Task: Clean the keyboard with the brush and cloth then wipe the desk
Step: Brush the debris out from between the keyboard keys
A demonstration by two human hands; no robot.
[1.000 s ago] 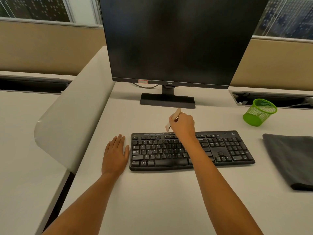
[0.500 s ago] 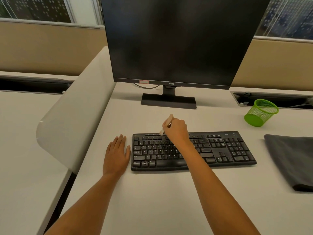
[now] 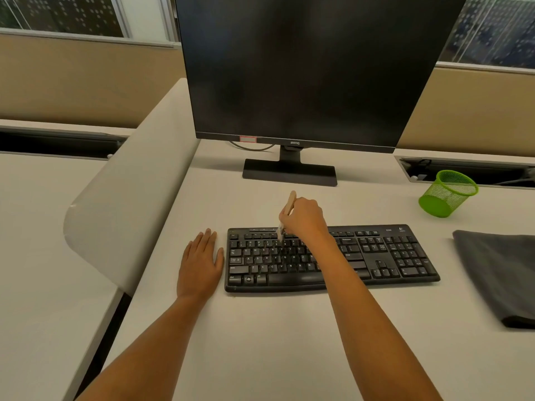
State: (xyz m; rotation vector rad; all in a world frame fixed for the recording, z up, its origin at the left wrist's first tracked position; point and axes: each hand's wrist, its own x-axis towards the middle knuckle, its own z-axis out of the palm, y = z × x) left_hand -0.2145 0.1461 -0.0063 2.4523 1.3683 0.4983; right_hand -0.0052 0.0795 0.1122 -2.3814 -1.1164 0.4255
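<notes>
A black keyboard (image 3: pixel 376 256) lies across the middle of the pale desk (image 3: pixel 275 342). My right hand (image 3: pixel 305 218) grips a small brush (image 3: pixel 288 209) with a light wooden handle; its pale bristles touch the upper key rows left of centre. My left hand (image 3: pixel 199 264) rests flat on the desk with straight fingers, just beside the keyboard's left edge. A dark grey cloth (image 3: pixel 503 276) lies folded on the desk at the right, apart from both hands.
A black monitor (image 3: pixel 304 68) on a flat stand (image 3: pixel 289 175) rises behind the keyboard. A green mesh cup (image 3: pixel 445 195) leans at the back right. A curved white divider (image 3: pixel 124 192) borders the desk on the left. A cable slot (image 3: pixel 469 169) runs behind the cup.
My right hand has slid the brush leftward along the top key rows, and the bristles now sit lower on the keys. My left hand has stayed flat in place.
</notes>
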